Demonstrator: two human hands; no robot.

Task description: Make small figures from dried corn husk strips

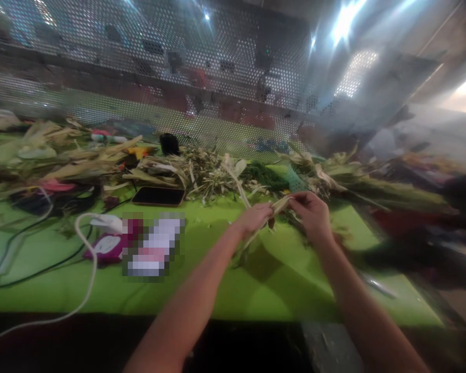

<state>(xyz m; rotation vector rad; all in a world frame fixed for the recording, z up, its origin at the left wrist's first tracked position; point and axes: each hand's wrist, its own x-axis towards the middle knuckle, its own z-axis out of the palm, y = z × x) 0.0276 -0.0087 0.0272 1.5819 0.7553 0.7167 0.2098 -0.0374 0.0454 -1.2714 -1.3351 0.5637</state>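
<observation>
Between my two hands runs a pale, dry strip of what looks like corn husk (281, 205), held above the green table. My left hand (257, 216) is closed on it, with one length rising up and back and another hanging below toward the tabletop. The fingers of my right hand (308, 210) pinch the strip's other end. Behind my hands lies a heap of dried husk scraps (213, 178). Blur hides the finer detail at my fingertips.
A dark phone (158, 196) lies at the heap's front edge. Left of my arms are a purple packet (107, 248), a white cable (94, 264) and a blurred-out pale object (155, 248). A perforated metal screen (217, 77) stands behind. Right, a shiny slim tool (380, 286) lies near the edge.
</observation>
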